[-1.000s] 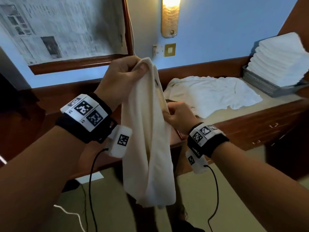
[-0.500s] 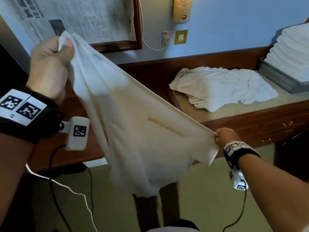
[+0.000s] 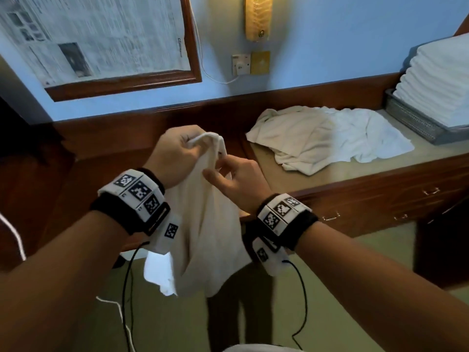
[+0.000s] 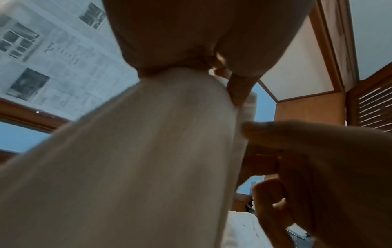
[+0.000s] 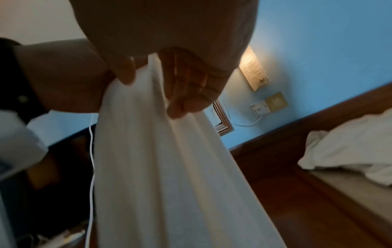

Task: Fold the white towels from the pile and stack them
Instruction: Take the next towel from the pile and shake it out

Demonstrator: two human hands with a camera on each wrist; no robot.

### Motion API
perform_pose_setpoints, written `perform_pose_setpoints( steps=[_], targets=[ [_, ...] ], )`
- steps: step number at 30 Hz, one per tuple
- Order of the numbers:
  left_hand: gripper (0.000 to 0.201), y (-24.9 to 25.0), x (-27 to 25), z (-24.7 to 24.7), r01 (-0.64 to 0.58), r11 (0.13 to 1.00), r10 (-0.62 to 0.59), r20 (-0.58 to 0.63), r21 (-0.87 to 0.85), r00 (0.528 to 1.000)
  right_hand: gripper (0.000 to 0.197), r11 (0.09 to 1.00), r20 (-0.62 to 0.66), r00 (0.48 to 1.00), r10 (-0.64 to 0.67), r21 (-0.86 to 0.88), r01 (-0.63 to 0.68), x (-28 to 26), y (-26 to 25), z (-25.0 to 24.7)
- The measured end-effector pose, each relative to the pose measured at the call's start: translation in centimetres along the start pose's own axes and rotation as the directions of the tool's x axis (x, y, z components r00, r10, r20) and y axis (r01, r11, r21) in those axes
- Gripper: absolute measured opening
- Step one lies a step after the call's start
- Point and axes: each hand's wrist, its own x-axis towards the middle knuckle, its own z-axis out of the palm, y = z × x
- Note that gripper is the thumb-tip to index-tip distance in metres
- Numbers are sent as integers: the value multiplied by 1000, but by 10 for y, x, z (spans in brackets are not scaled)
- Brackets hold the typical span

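A white towel (image 3: 203,224) hangs doubled in front of me, below counter height. My left hand (image 3: 193,147) grips its bunched top edge. My right hand (image 3: 220,166) is right beside it, with the cloth pinched between thumb and fingers. In the right wrist view the towel (image 5: 169,167) runs down from between the thumb and fingers of my right hand (image 5: 152,75). In the left wrist view my left hand (image 4: 201,63) clamps the towel (image 4: 148,151) at the top. The loose pile of white towels (image 3: 330,138) lies on the counter to the right. A stack of folded towels (image 3: 436,80) sits in a grey basket (image 3: 411,120).
The wooden counter (image 3: 342,179) with drawers runs along the blue wall and drops to a lower dark section on the left. A framed newspaper (image 3: 101,39), a wall lamp (image 3: 257,17) and a socket (image 3: 241,64) are on the wall. Cables hang from both wrists.
Half a second ago the towel was stretched wide between my raised left hand and my lower right hand. Now both hands have come together and the towel hangs folded over.
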Motion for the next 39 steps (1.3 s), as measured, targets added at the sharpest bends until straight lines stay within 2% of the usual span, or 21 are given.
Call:
perform_pose_setpoints(
  steps=[1,4,7,9,12,14,17,21,24,26,29,30,31,32,34,35,36,37,39],
  targets=[
    [20,4,-1,2,-2,1000,2,12,10,1000,42,1000,19,1000,22,-4,-22,4,0,0],
    [24,14,-3,-2,23,999,-23,12,40,1000,30,997,11,998,58,45,-58,14,5,0],
    [20,22,-6,-12,35,999,-34,-53,20,998,21,994,-2,999,33,102,-33,15,13,4],
    [25,26,-7,-21,41,998,-46,-116,-38,992,16,992,72,996,61,110,-69,9,25,8],
    [29,24,-8,-40,52,996,-65,-199,-70,978,17,991,233,963,135,-48,-127,-9,60,12],
    [28,17,-10,-54,55,995,-72,-236,-77,969,18,966,294,926,236,-173,-191,-26,92,13],
    [36,5,-14,-78,44,995,-69,-305,-87,950,22,883,305,844,441,-313,-349,-54,140,5],
    [44,-17,-18,-103,55,980,-122,-363,-189,924,28,727,213,743,634,-493,-479,-87,184,-23],
    [36,-25,-21,-104,65,977,-134,-345,-203,929,34,641,100,721,686,-551,-534,-98,194,-39],
    [32,-25,-22,-103,65,976,-135,-350,-207,927,28,579,23,706,708,-591,-562,-103,187,-47],
    [28,-23,-20,-103,71,963,-160,-339,-259,927,22,418,-57,620,782,-691,-590,-115,180,-55],
    [30,-20,-20,-101,66,960,-155,-317,-274,936,22,389,-58,600,798,-710,-587,-116,174,-55],
    [33,-18,-21,-99,59,959,-140,-284,-276,949,23,397,-52,601,798,-705,-588,-115,166,-52],
    [34,-17,-22,-94,57,963,-122,-239,-264,963,24,448,-41,633,773,-671,-591,-109,157,-46],
    [33,-11,-23,-78,79,973,-108,-125,-217,986,31,687,-10,771,637,-447,-573,-86,124,-28],
    [28,-8,-25,-69,92,977,-105,-58,-193,993,36,818,9,850,527,-276,-505,-70,99,-18],
    [23,-6,-27,-60,97,981,-96,13,-170,995,41,907,42,910,412,-111,-405,-55,69,-10],
    [19,-6,-30,-52,88,985,-76,79,-151,994,46,949,91,947,307,50,-313,-41,39,-4],
    [18,-9,-35,-40,63,991,-44,156,-119,987,46,928,187,969,161,306,-213,-21,-16,3]
  ],
)
